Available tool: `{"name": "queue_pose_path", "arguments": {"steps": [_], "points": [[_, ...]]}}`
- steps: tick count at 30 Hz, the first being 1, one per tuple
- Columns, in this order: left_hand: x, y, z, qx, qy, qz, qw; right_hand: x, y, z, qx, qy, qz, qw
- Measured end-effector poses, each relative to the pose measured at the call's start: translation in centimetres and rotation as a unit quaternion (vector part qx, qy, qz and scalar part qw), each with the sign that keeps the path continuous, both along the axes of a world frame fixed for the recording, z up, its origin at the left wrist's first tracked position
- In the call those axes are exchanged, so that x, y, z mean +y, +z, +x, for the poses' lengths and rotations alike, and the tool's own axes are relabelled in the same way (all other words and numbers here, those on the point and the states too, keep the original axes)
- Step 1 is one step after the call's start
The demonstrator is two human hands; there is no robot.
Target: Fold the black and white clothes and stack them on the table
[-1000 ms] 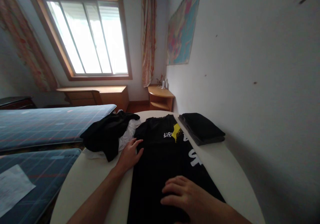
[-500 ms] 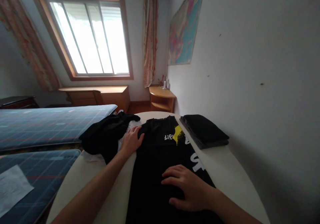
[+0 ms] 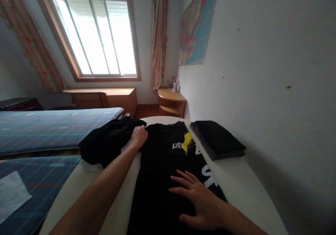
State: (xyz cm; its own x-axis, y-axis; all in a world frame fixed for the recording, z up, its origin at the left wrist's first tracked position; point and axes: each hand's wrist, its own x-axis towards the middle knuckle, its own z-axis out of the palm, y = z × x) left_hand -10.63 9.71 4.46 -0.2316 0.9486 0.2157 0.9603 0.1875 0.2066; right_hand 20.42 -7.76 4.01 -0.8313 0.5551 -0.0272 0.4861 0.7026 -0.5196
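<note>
A black T-shirt (image 3: pixel 160 172) with white lettering and a yellow splash print lies folded lengthwise and flat on a pale round-edged table. At its far left edge, my left hand (image 3: pixel 139 136) is closed, fingers curled down between the T-shirt and a rumpled black garment (image 3: pixel 105 140); what the fingers grip is hidden. Part of a clear plastic bag (image 3: pixel 126 146) shows beside that wrist. My right hand (image 3: pixel 199 200) rests over the near right part of the T-shirt, fingers spread and holding nothing.
A stack of folded dark clothes (image 3: pixel 216 139) sits on the table (image 3: pixel 252 189) at the right, near the wall. Blue plaid mattresses (image 3: pixel 52 126) are at the left, one with a paper sheet (image 3: pixel 13 196). A desk (image 3: pixel 118 94) and corner shelf (image 3: pixel 172 95) stand beyond.
My left hand has gone from spread fingers to a closed grip, staying at the T-shirt's far left edge. My right hand's fingers have spread slightly; it stays over the T-shirt.
</note>
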Motion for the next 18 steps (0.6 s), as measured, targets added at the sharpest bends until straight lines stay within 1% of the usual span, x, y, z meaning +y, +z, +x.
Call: {"name": "queue_pose_path", "arguments": {"steps": [3, 6, 10, 13, 15, 18], "points": [[-0.2, 0.9, -1.5, 0.011, 0.032, -0.002, 0.999, -0.1, -0.1, 0.4, 0.007, 0.017, -0.009, 1.000], [-0.3, 1.4, -2.6, 0.023, 0.042, -0.007, 0.999, -0.2, 0.0, 0.6, 0.009, 0.020, -0.012, 1.000], [-0.2, 1.7, -2.7, 0.032, 0.029, -0.019, 0.999, -0.4, 0.5, 0.4, -0.006, 0.013, -0.011, 1.000], [-0.3, 1.9, -2.2, 0.038, -0.006, -0.031, 0.999, -0.4, 0.7, 0.1, -0.005, 0.008, 0.001, 1.000], [-0.8, 1.9, -1.6, 0.049, -0.039, -0.022, 0.998, 0.1, 0.6, -0.1, 0.017, -0.017, 0.022, 0.999], [-2.1, 1.6, -0.1, 0.069, -0.078, 0.022, 0.994, 2.3, 0.4, -0.6, 0.065, -0.097, 0.086, 0.989]]}}
